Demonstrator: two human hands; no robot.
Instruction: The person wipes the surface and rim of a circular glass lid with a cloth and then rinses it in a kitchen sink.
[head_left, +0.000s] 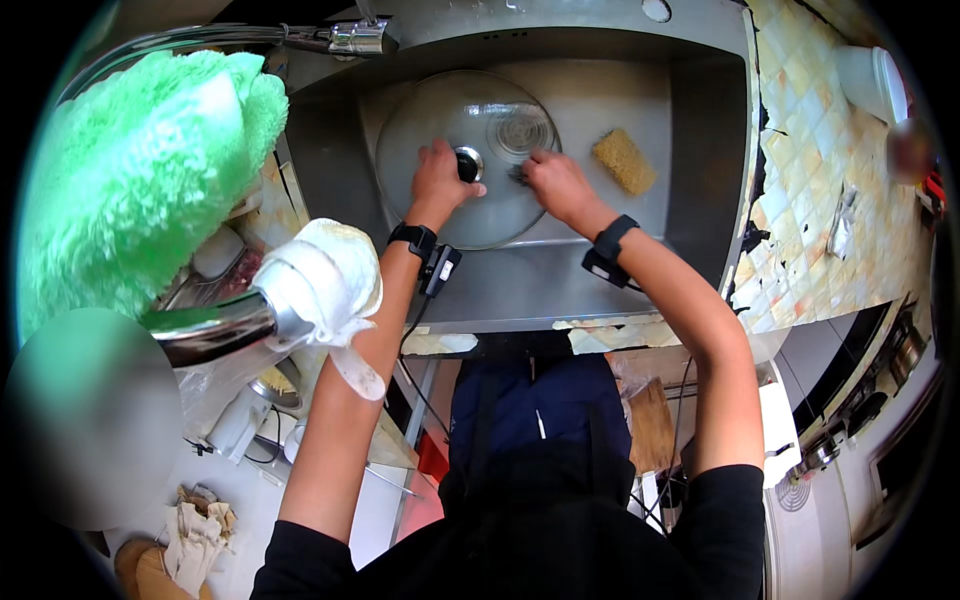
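Note:
A round glass pot lid (420, 112) with a metal rim lies in the stainless steel sink (697, 150). Its black knob (466, 166) sits in a shiny metal collar. My left hand (440, 180) holds the lid at the knob, thumb below and fingers to the upper left. Pinched in my right hand (559, 184) is a dark grey scouring pad (517, 175), probably steel wool, against the right part of the lid. My fingers cover most of the pad. Through the glass shows the round drain strainer (521, 131). A tan sponge (625, 161) rests right of my right hand.
A faucet with a cloth-wrapped spout end (319, 274) arches over my left forearm. A fluffy green cloth (150, 172) hangs at left. The tiled-pattern counter (810, 225) to the right bears a white tub (870, 82) and a crumpled wrapper (844, 221). Wrist-device cables run down both arms.

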